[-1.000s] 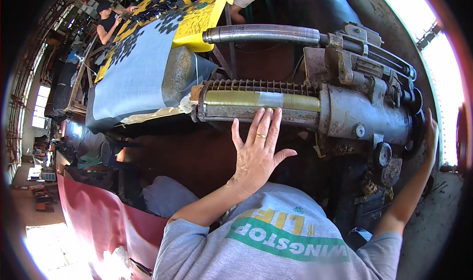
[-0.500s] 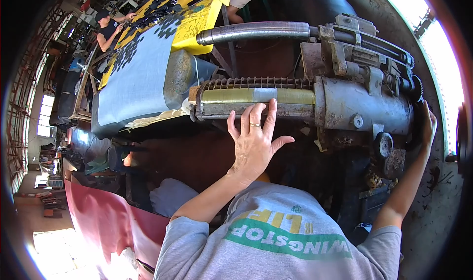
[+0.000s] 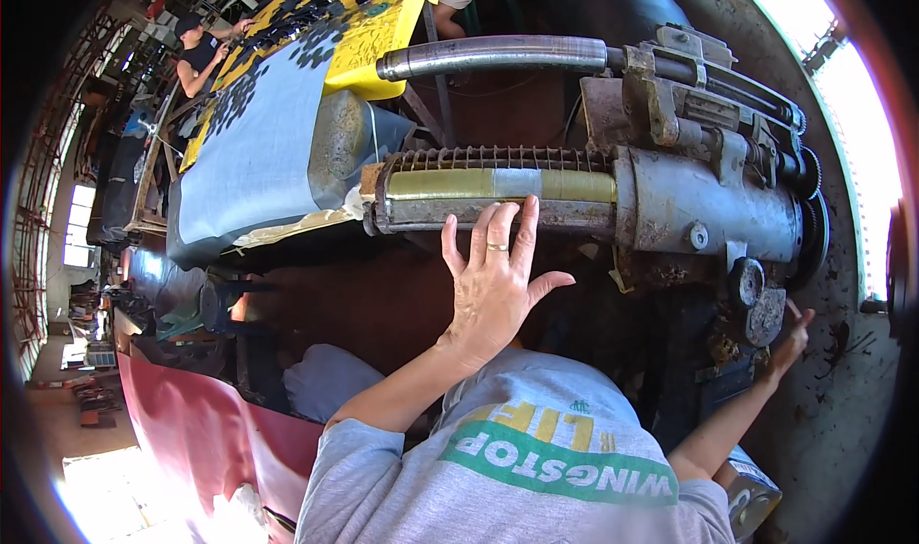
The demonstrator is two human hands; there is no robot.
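My left hand (image 3: 486, 281) is spread, a ring on one finger. Its fingertips rest on the lower metal edge of a long roller machine arm, just under a yellow-green cylinder (image 3: 450, 186) with a pale silvery band (image 3: 517, 182) round it. Below the right end of the machine, my right hand (image 3: 790, 341) hangs with fingers apart and nothing visible in it. Closest to it is a rough, rusty metal lever end (image 3: 764, 316). Above that hand a handwheel (image 3: 814, 242) shows at the end of the grey machine housing (image 3: 713, 204).
A polished metal roller (image 3: 498, 54) extends above the cylinder. Gears (image 3: 812, 170) sit at the machine's right end, beside a wall. On the left, a table carries grey-blue sheet (image 3: 258, 142) and yellow sheet with dark cut pieces; a co-worker (image 3: 196, 56) is there. Red sheet (image 3: 211, 419) lies lower left.
My right hand has come off the handwheel and moved down, below the machine's right end. My left hand keeps its place with the fingers spread. The camera view has shifted slightly.
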